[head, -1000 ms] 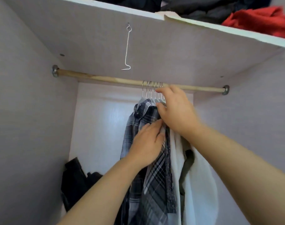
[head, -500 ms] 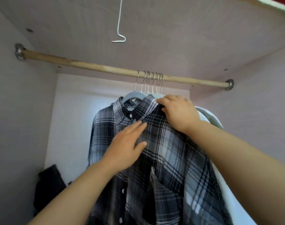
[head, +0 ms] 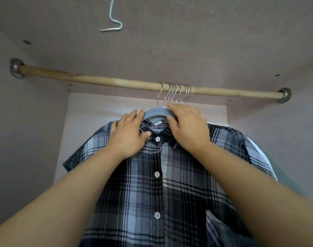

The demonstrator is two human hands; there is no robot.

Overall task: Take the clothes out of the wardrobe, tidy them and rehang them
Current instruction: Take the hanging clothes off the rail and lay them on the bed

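Gripping grey hanger (head: 155, 112) w/ R hand (head: 188, 130); L hand (head: 128, 135) flat on plaid shirt (head: 170, 184).

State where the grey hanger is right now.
In the head view, the grey hanger sits centre, under the wooden rail, between the left hand and right hand, carrying the checked shirt.

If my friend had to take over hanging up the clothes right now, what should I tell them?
Left hand: flat on the plaid shirt, at the shoulder by the collar.
Right hand: grips the grey hanger at its neck.
The shirt hangs on the wooden rod among other hangers' hooks; a white garment hangs behind it.
Done: nothing is out yet.
Left: lift the shirt off, tidy it, rehang it, then the rest.
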